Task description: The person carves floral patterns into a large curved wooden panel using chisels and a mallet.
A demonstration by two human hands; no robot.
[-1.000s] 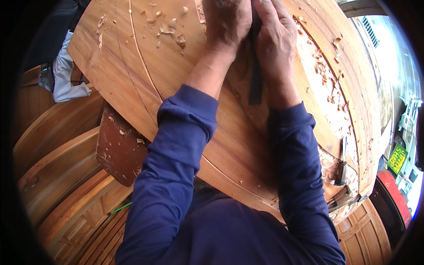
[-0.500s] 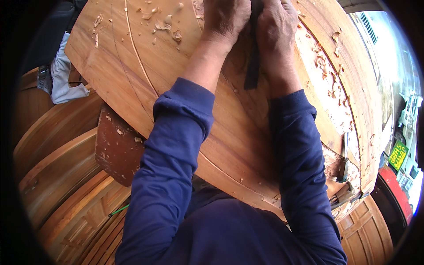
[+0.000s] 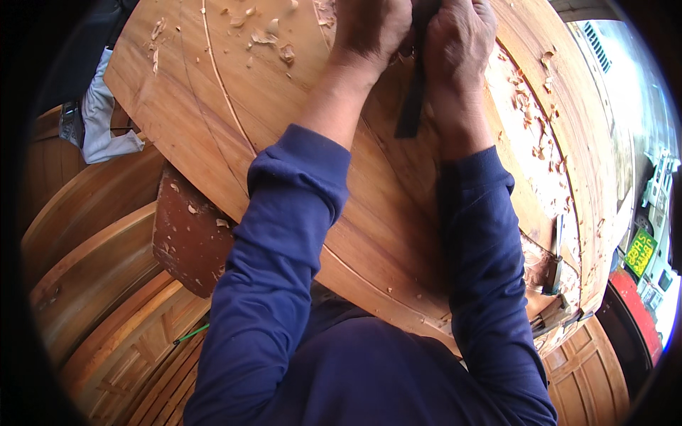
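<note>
Side by side at the top edge, my left hand point(image 3: 373, 32) and my right hand point(image 3: 460, 50) are closed on a narrow dark tool, which looks like a hand plane point(image 3: 410, 106). Its straight tail sticks out between my wrists toward me, and its front end is cut off by the frame. Under it lies a large brown wooden panel point(image 3: 284, 184) with carved curved lines. Curled wood shavings point(image 3: 264, 37) are scattered over the panel's far left, and more shavings point(image 3: 540, 135) lie thickly along its right side.
A chisel-like tool point(image 3: 555, 255) lies on the panel's right part. Several curved wooden panels point(image 3: 92, 234) stand at the left, by a reddish-brown board point(image 3: 188, 238). A white cloth point(image 3: 99, 117) hangs at the upper left. Beyond the right edge are a red object point(image 3: 634, 302) and a vehicle point(image 3: 657, 263).
Both hands and the dark tool have shifted slightly to the right, with the tool's tail tilted a little more. The grip is the same, and the panel stays in place.
</note>
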